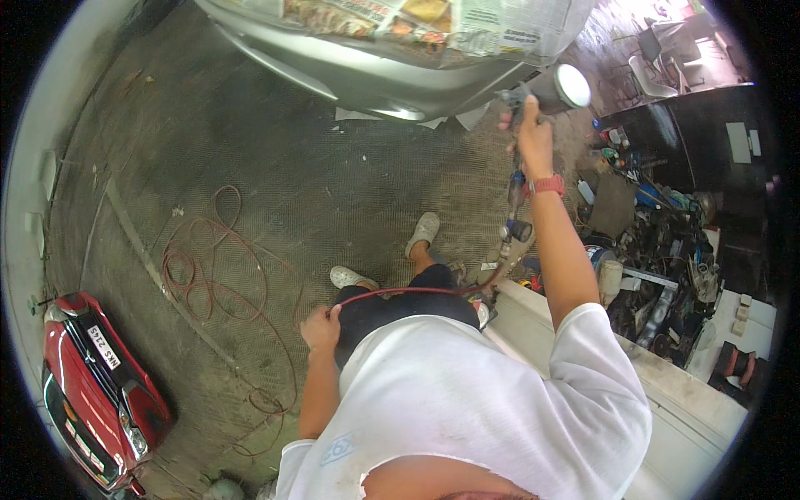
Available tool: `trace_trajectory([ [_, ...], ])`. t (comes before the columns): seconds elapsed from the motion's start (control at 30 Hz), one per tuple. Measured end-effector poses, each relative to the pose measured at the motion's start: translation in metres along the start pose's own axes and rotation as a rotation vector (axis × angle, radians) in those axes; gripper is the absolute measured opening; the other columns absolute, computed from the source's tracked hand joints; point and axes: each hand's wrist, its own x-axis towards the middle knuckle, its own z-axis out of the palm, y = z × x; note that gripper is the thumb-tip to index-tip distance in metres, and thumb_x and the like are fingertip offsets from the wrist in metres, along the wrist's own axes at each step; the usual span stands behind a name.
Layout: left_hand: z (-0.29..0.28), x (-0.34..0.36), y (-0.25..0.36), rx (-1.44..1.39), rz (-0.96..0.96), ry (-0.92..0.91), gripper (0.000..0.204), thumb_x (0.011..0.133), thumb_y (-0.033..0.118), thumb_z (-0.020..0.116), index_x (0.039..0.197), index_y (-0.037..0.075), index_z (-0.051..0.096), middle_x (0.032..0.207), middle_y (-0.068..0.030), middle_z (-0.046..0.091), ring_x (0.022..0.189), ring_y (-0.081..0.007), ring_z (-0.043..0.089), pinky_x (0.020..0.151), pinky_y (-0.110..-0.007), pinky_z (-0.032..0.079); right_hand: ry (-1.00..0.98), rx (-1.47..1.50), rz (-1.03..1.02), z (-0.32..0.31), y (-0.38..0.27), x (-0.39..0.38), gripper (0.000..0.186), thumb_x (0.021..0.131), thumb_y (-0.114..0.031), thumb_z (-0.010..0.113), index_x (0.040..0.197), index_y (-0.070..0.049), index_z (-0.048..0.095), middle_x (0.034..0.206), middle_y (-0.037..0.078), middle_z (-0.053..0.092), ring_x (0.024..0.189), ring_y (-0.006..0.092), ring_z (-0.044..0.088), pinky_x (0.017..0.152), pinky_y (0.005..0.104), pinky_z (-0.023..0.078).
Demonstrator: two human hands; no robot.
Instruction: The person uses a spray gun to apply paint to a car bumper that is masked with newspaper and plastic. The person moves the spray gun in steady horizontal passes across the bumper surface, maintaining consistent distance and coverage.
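Out ahead on the right, my right hand [533,137] is closed round a paint spray gun [510,100] topped by a dark cup with a white lid [572,86]. The gun is close to the silver car bumper [358,71], whose upper part is covered with taped newspaper [392,25]. Below my right hand hangs an air fitting with a gauge [518,230], joined to a red air hose [408,291]. That hose runs across my thighs to my left hand [320,327], whose fingers are closed on it.
Loops of red hose [200,271] lie on the floor to my left. A red car [100,383] stands at the lower left. Tools and parts clutter a bench [658,267] on my right, behind a pale panel [542,325]. White chairs [650,79] are at the far right.
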Motion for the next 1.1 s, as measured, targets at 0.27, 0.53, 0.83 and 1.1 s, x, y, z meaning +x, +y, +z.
trace_trajectory([
  [0.27,-0.04,-0.067,-0.16,0.091,-0.338,0.021,0.061,0.106,0.066,0.058,0.105,0.01,0.082,0.095,-0.0201,0.081,0.091,-0.0461,0.078,0.08,-0.058,0.06,0.107,0.129,-0.021,0.163,-0.018,-0.034,0.072,0.114,-0.064,0.045,0.122,0.001,0.075,0.086,0.009,0.077,0.068,0.0182,0.074,0.05,0.035,0.056],
  [0.53,-0.089,-0.122,-0.207,-0.061,-0.454,0.0,0.071,0.107,0.068,0.057,0.098,0.002,0.08,0.091,-0.0262,0.077,0.089,-0.0492,0.075,0.08,-0.059,0.057,0.043,0.22,-0.413,0.412,-0.069,-0.03,0.063,0.113,-0.059,0.055,0.128,-0.002,0.076,0.078,0.008,0.073,0.066,0.0173,0.072,0.055,0.0345,0.056],
  [0.83,-0.123,-0.099,-0.192,-0.157,-0.49,0.003,0.068,0.107,0.059,0.064,0.09,-0.005,0.076,0.076,-0.0259,0.069,0.077,-0.0454,0.072,0.071,-0.054,0.051,-0.264,0.22,-0.125,0.439,-0.071,-0.094,0.062,0.113,-0.057,0.056,0.132,-0.001,0.075,0.083,0.008,0.074,0.067,0.0144,0.071,0.052,0.0296,0.054],
  [1.1,-0.109,-0.015,-0.209,-0.137,-0.332,-0.047,0.067,0.107,0.061,0.063,0.107,-0.003,0.081,0.093,-0.0282,0.076,0.089,-0.0477,0.074,0.081,-0.056,0.056,0.121,0.023,0.118,0.227,0.048,-0.117,0.065,0.116,-0.057,0.048,0.125,0.003,0.074,0.088,0.008,0.076,0.069,0.0151,0.071,0.052,0.0314,0.056],
])
